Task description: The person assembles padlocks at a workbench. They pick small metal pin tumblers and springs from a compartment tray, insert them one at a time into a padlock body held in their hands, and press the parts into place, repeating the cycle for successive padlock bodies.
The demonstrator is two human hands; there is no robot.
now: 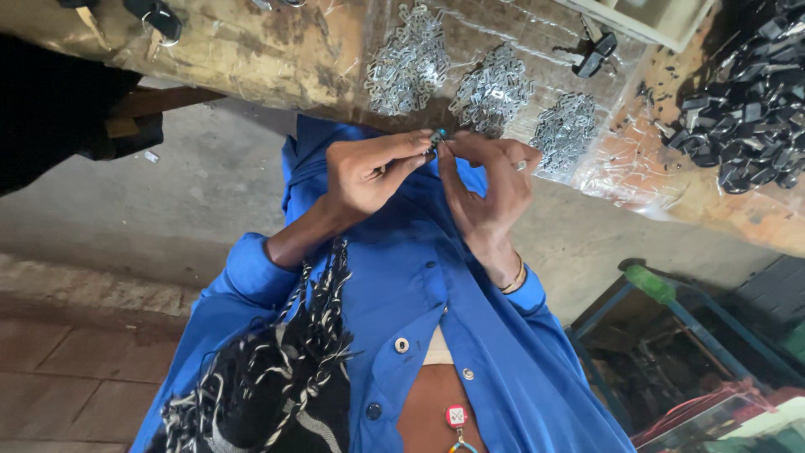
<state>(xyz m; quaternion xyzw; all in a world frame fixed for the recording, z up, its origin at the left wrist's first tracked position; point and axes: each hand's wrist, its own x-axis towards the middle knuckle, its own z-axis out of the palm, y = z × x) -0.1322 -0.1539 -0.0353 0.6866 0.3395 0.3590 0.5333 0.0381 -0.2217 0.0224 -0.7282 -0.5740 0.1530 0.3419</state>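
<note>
A small part (438,139), dark metal with a teal tip, is being pinched between the fingertips of both hands, just beside the worktop edge and above the blue shirt; fingers are hiding most of it, so its shape cannot be told.

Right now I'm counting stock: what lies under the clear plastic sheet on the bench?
Under the clear plastic sheet nothing shows except the worn bench top; three heaps of small metal parts lie on it.

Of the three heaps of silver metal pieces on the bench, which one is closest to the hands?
The middle heap, lying just beyond the fingertips; the other two sit off to either side.
</note>
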